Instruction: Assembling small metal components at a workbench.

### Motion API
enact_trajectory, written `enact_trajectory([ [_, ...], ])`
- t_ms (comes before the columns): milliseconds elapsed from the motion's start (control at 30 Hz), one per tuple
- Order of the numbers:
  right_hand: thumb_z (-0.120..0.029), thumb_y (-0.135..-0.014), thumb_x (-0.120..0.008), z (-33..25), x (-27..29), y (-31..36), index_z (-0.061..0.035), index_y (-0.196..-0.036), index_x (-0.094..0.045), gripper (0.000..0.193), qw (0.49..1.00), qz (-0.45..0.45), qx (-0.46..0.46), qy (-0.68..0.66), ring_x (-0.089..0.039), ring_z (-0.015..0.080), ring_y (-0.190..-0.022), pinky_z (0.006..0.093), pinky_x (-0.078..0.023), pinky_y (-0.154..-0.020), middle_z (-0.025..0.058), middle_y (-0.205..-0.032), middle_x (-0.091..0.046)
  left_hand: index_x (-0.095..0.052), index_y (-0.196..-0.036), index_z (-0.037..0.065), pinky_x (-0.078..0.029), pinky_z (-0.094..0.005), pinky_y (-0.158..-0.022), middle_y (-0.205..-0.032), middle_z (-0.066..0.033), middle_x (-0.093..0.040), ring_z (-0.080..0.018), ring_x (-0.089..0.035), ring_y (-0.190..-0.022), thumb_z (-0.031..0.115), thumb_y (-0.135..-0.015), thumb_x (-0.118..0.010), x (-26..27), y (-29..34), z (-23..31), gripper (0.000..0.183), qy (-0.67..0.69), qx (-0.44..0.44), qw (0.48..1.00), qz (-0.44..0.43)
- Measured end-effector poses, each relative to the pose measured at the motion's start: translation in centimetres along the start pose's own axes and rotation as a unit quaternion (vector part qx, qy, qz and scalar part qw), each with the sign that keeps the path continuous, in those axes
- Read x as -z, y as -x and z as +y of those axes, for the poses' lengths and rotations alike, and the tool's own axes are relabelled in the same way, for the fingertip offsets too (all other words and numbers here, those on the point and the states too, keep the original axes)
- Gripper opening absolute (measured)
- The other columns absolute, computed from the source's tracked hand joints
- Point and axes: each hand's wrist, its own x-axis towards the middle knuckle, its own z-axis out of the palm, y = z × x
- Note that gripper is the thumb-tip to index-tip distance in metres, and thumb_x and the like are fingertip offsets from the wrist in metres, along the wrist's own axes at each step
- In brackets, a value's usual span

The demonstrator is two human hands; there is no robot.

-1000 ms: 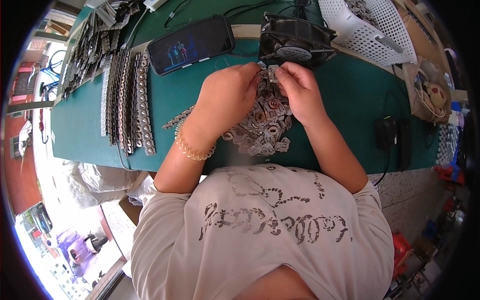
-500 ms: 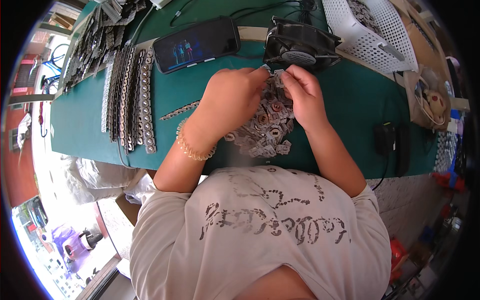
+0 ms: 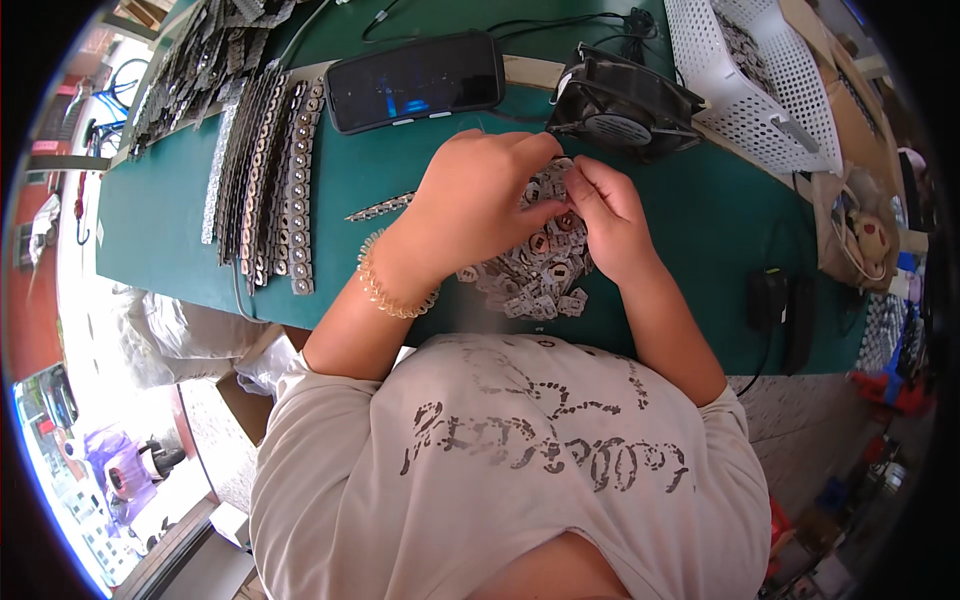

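A narrow linked metal strip [image 3: 380,207] slants in from the left and passes under my left hand [image 3: 480,195]. My left fingers curl over its line, with the thumb apart from the forefinger; the grip itself is mostly hidden. Close by on the right, my right hand [image 3: 615,215] is closed in a pinch of thumb and forefinger. What lies between those fingertips is too small to make out. Beneath and between both hands spreads a pile of small whitish square pieces [image 3: 540,285], some with dark round or square centres.
Finished-looking strips [image 3: 265,190] lie side by side at left, with a heap of more strips [image 3: 205,75] behind. A phone [image 3: 415,82] and a black fan [image 3: 625,100] stand beyond my hands. At right are a white perforated basket [image 3: 740,90] and a black adapter [image 3: 768,298].
The view has shifted slightly. My left thumb has spread away from the forefinger, uncovering more of the pile. My right hand has come slightly nearer to me, still pinching.
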Motion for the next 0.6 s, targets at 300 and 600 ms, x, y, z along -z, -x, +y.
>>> enact_trajectory([
  [300,-0.016,-0.098,-0.048,-0.4,1.0,-0.3,0.0008,-0.085,-0.052,0.022,0.992,0.106,0.062,0.041,-0.042,0.007,-0.068,0.0253,-0.037,-0.06,-0.0007,-0.07,-0.047,-0.059,-0.09,0.003,-0.043,-0.0363,-0.06,-0.07,-0.0112,-0.059,-0.0299,-0.057,-0.064,0.019,-0.067,-0.079,0.3,0.3,0.0,0.035,-0.006,0.002,1.0,-0.022],
  [600,-0.008,-0.093,-0.054,-1.8,0.9,-0.2,0.0017,-0.088,-0.054,0.011,0.956,-0.009,0.192,0.222,-0.047,0.0268,-0.063,0.0311,-0.04,-0.059,0.0116,-0.075,-0.05,-0.058,-0.09,0.0,-0.039,-0.0421,-0.057,-0.072,-0.0187,-0.054,-0.0396,-0.049,-0.066,0.013,-0.083,-0.065,0.8,0.4,-0.4,0.016,0.079,0.029,0.991,-0.108],
])
